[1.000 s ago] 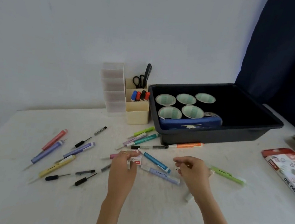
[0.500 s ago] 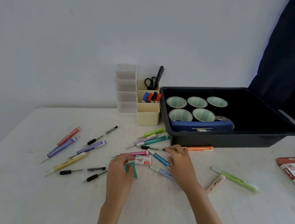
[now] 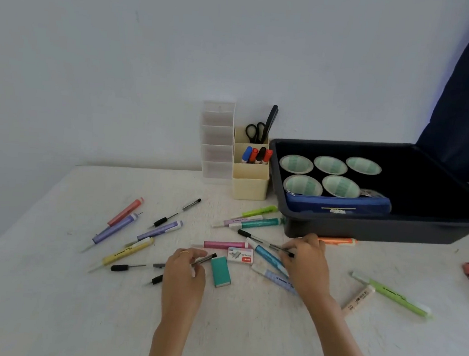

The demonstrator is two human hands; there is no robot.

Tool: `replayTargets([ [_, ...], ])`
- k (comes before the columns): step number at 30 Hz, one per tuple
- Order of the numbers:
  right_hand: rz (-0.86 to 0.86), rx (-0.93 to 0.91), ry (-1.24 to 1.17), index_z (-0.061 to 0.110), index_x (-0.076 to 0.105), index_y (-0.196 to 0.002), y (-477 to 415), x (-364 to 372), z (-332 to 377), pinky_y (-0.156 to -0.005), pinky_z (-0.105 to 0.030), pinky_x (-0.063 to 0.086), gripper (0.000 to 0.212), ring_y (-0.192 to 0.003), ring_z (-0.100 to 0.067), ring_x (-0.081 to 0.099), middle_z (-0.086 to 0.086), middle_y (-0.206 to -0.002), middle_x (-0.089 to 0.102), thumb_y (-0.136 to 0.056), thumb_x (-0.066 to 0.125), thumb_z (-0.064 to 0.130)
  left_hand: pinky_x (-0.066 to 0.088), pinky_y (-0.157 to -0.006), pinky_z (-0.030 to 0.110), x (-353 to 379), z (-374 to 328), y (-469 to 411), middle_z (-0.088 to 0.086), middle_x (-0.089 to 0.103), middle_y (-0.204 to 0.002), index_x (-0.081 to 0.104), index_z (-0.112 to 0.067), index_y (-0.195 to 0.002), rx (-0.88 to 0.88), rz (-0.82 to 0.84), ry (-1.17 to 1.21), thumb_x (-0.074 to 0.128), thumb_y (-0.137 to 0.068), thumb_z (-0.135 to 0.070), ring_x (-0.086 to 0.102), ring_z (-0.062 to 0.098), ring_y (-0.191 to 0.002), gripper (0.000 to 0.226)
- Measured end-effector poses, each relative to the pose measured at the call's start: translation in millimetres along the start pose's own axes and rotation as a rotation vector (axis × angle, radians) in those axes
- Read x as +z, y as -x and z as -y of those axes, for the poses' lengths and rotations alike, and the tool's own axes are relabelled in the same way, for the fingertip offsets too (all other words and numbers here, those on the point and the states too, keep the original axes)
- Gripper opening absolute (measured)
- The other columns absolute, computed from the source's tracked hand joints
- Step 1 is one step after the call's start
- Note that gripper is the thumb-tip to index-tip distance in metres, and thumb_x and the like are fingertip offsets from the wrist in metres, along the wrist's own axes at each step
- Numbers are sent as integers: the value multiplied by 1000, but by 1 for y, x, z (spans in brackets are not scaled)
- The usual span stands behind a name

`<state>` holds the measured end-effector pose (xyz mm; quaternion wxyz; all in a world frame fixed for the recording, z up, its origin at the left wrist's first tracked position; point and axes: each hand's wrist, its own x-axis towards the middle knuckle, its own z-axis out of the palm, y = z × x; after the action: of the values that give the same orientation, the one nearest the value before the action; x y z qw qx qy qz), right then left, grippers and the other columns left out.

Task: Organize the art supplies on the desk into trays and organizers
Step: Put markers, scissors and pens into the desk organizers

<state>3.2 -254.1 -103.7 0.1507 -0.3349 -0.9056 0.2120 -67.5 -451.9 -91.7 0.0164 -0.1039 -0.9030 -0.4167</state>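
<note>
The left hand [image 3: 185,273] pinches a thin black pen [image 3: 205,260] between thumb and fingers, with the pen pointing toward 2 o'clock. The right hand [image 3: 306,265] pinches a second black pen [image 3: 259,240] at one end, its shaft running toward 10 o'clock. A staples box [image 3: 240,255] and a teal box [image 3: 220,271] lie between the hands on the table [image 3: 46,303]. From the staples box, the black tray [image 3: 379,229] is at 2 o'clock and the cream organizer [image 3: 250,183] at 12 o'clock.

Small white box [image 3: 240,256] — "STAPLES" printed on its top; every other marking is too blurred to read.
</note>
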Motion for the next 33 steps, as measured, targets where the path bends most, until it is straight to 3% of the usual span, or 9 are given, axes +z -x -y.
replayTargets([
  [5, -42, -147, -432, 15, 65, -93, 17, -13, 24, -68, -10, 46, 12, -78, -5, 57, 4, -86, 64, -82, 69, 15, 45, -88, 22, 2, -2, -5, 0, 62, -109, 58, -24, -100, -30, -5, 159, 52, -90, -2, 56, 14, -101, 25],
  [11, -203, -124, -875, 19, 64, -102, -2, -59, 65, -75, -17, 54, 23, -78, -3, 66, 6, -85, 68, -81, 68, 10, 39, -69, 2, 7, -24, -28, -5, 58, -123, 58, -21, -119, -61, 40, 328, 45, -97, -20, 50, 7, -110, 26],
  [13, -286, -106, -969, 18, 63, -107, -18, -70, 72, -74, -20, 55, 26, -80, -8, 68, 0, -86, 69, -82, 69, 12, 39, -87, 10, 12, -35, -42, -6, 55, -127, 55, -22, -125, -80, 89, 408, 43, -98, -27, 49, 8, -115, 30],
  [15, -381, -85, -1054, 18, 60, -109, -37, -77, 77, -73, -23, 56, 28, -81, -14, 69, -3, -87, 70, -82, 69, 13, 36, -106, 28, 21, -45, -60, -4, 53, -133, 53, -23, -128, -109, 145, 533, 42, -98, -28, 48, 11, -122, 32],
  [18, -509, -113, -1029, 19, 55, -108, -67, -81, 83, -74, -22, 55, 29, -81, -14, 69, -4, -88, 69, -83, 68, 12, 30, -113, 39, 31, -62, -89, -1, 47, -141, 47, -24, -134, -153, 183, 671, 40, -99, -31, 42, 13, -129, 36],
  [23, -487, -173, -857, 17, 54, -102, -110, -59, 84, -72, -16, 53, 22, -82, -7, 65, 2, -88, 65, -86, 66, 11, 24, -114, 35, 43, -89, -126, -4, 39, -146, 35, -23, -142, -219, 334, 699, 31, -99, -44, 36, 14, -132, 48],
  [26, -416, -210, -756, 17, 54, -97, -124, -41, 82, -70, -10, 50, 18, -81, -5, 63, 5, -86, 62, -86, 64, 7, 35, -88, 11, 50, -97, -135, -18, 57, -109, 49, -22, -130, -172, 371, 747, 24, -102, -39, 50, -7, -95, 42],
  [28, -369, -227, -693, 16, 53, -93, -129, -32, 79, -67, -9, 49, 16, -78, -6, 62, 5, -81, 61, -86, 64, 5, 35, -73, 2, 55, -98, -138, -25, 53, -92, 52, -25, -121, -182, 345, 751, 23, -101, -39, 47, -13, -83, 38],
  [33, -296, -178, -441, 16, 58, -85, -141, -18, 70, -69, -17, 42, 12, -82, -13, 55, 1, -83, 60, -82, 68, 9, 25, -108, 26, 63, -90, -141, -5, 45, -140, 41, -21, -140, -196, 321, 726, 25, -99, -46, 37, 12, -131, 51],
])
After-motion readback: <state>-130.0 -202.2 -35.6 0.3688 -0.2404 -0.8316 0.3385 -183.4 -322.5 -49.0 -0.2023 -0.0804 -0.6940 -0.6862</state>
